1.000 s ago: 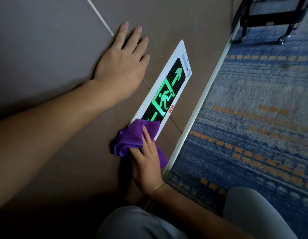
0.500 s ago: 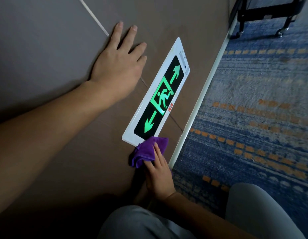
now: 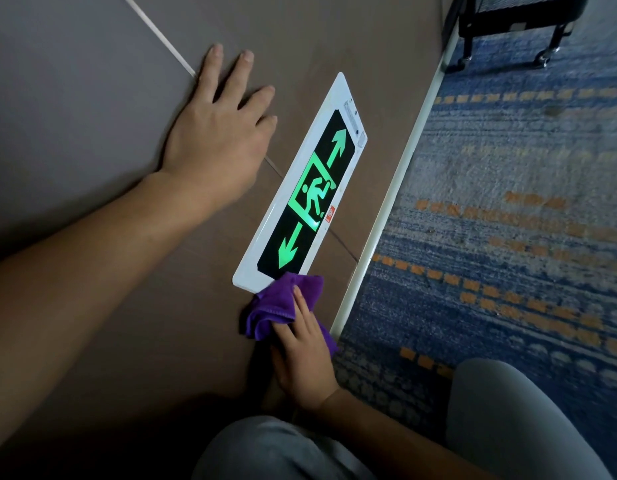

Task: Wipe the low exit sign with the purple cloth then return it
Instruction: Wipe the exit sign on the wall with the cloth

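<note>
The right hand [image 3: 305, 355] presses the bunched purple cloth [image 3: 283, 306] against the wall [image 3: 92, 98] at the exit sign's [image 3: 310, 195] near end. The left hand [image 3: 217, 140] lies spread flat on the wall beside the sign.

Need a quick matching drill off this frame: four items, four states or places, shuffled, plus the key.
Items:
1. left hand
2. right hand
3. purple cloth
4. exit sign

States:
A. lit green, mounted low on the wall
B. bunched at the sign's near end
C. flat on the wall, holding nothing
D. pressing the cloth

Pairs: 1-C, 2-D, 3-B, 4-A
</note>
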Demonstrator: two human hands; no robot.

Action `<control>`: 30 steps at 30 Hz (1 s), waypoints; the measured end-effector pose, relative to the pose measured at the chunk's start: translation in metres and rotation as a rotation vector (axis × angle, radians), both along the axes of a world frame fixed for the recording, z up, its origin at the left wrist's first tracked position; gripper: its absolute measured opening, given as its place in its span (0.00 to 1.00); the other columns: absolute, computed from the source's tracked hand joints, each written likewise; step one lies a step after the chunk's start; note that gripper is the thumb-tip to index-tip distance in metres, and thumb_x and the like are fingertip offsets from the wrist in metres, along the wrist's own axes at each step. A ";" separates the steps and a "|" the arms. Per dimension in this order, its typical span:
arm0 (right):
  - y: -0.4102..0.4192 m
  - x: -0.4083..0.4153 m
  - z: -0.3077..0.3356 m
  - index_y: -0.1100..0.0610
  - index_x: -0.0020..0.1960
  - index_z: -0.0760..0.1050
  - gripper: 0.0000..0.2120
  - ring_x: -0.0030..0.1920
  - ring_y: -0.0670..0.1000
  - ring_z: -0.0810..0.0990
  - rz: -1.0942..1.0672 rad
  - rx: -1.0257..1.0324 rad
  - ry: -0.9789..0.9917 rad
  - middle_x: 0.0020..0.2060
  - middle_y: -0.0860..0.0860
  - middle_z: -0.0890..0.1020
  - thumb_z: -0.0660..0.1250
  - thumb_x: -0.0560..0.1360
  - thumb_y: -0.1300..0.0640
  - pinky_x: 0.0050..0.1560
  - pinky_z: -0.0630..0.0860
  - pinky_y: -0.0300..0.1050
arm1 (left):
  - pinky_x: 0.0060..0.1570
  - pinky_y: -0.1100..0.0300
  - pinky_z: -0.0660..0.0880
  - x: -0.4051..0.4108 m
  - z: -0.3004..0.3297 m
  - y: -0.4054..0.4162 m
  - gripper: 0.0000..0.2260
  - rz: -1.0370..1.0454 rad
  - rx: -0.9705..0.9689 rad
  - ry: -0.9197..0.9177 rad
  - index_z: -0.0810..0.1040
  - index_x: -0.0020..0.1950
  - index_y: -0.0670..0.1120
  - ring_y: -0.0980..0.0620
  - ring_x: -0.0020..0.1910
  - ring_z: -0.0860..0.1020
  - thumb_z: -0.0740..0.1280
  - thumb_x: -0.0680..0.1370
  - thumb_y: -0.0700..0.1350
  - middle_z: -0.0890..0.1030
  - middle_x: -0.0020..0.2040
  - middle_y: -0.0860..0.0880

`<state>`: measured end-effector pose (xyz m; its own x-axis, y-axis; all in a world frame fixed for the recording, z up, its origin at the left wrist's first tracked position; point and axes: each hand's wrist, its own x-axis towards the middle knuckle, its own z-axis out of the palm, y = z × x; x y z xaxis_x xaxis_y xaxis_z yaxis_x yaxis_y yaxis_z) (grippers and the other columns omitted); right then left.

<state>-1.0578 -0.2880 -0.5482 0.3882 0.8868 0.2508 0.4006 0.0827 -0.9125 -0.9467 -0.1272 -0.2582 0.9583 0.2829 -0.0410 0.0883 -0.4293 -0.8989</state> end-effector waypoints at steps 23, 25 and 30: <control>0.008 0.006 0.006 0.57 0.78 0.65 0.29 0.74 0.56 0.69 -0.147 -0.160 0.382 0.74 0.55 0.70 0.62 0.77 0.66 0.77 0.67 0.49 | 0.78 0.32 0.46 0.002 -0.013 0.001 0.21 -0.050 -0.114 -0.131 0.80 0.69 0.49 0.37 0.80 0.58 0.56 0.82 0.53 0.73 0.75 0.45; 0.019 0.015 0.012 0.56 0.78 0.64 0.30 0.74 0.55 0.69 -0.169 -0.152 0.413 0.74 0.54 0.70 0.61 0.76 0.67 0.77 0.67 0.46 | 0.78 0.32 0.46 0.002 -0.015 0.000 0.21 -0.050 -0.126 -0.113 0.79 0.69 0.50 0.38 0.80 0.58 0.54 0.82 0.53 0.73 0.75 0.45; 0.058 0.079 0.020 0.53 0.80 0.62 0.33 0.72 0.48 0.68 -0.276 -0.178 0.463 0.76 0.49 0.68 0.62 0.78 0.68 0.70 0.63 0.33 | 0.78 0.34 0.45 0.003 -0.016 0.001 0.21 -0.045 -0.102 -0.095 0.80 0.69 0.51 0.38 0.80 0.58 0.55 0.82 0.54 0.73 0.75 0.46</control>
<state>-0.9790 -0.2297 -0.5283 0.6458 0.7496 -0.1450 -0.0597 -0.1398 -0.9884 -0.9437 -0.1258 -0.2744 0.9708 0.2389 0.0240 0.1494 -0.5230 -0.8392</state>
